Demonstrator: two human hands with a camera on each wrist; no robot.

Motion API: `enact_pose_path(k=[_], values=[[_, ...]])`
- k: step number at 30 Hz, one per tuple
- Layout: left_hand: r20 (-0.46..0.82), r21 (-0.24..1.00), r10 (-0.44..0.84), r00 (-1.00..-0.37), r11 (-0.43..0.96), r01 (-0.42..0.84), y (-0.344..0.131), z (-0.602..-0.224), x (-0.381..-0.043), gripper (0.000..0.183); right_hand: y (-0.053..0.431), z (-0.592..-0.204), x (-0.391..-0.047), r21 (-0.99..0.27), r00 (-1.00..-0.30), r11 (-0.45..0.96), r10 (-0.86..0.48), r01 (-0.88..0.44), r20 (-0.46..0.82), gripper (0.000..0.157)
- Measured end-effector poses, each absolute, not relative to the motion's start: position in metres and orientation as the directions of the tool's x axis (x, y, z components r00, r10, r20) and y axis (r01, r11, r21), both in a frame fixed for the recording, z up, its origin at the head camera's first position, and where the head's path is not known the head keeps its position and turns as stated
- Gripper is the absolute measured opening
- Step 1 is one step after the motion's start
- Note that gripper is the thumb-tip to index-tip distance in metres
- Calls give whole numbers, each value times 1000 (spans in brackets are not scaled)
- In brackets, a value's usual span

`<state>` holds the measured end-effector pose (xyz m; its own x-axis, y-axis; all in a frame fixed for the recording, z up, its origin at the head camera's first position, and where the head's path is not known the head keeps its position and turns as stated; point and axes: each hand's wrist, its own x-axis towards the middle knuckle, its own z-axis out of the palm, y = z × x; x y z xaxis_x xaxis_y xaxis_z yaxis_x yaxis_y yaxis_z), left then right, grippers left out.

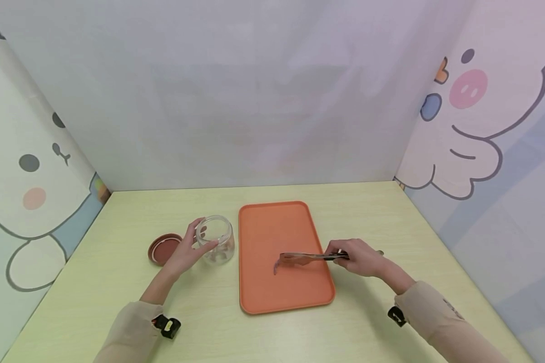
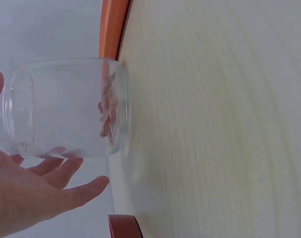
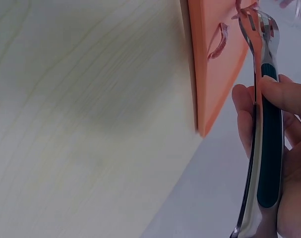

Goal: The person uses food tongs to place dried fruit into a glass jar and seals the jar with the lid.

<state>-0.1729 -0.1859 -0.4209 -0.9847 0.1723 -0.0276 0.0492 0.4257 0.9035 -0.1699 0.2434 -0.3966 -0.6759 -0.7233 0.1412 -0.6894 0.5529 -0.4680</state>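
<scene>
My left hand [image 1: 185, 256] holds a clear glass jar [image 1: 221, 247] that stands upright on the table, thumb and fingers around its upper part. In the left wrist view, several small reddish-brown strips [image 2: 108, 106] lie at the jar's bottom. My right hand [image 1: 358, 257] grips metal tongs [image 1: 312, 256] with dark handle grips, their tips low over an orange tray [image 1: 272, 227]. One reddish strip [image 3: 220, 42] lies on the tray in the right wrist view. Another strip [image 3: 241, 9] is at the tong tips; whether they pinch it I cannot tell.
Left of the jar, partly behind my left hand, a round reddish-brown lid [image 1: 163, 249] lies on the pale wood-grain table [image 1: 200, 322]. The tray stands close to the jar's right side. White cloth walls [image 1: 263, 126], with cartoon animals at the sides, enclose the table.
</scene>
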Motion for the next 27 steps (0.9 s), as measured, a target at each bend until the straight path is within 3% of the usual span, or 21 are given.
enact_pose_path(k=[27], values=[[-35, 900, 168, -985, 433, 42, -186, -419, -173, 80, 222, -361, -189, -468, -676, 506, -655, -724, 338, 23]])
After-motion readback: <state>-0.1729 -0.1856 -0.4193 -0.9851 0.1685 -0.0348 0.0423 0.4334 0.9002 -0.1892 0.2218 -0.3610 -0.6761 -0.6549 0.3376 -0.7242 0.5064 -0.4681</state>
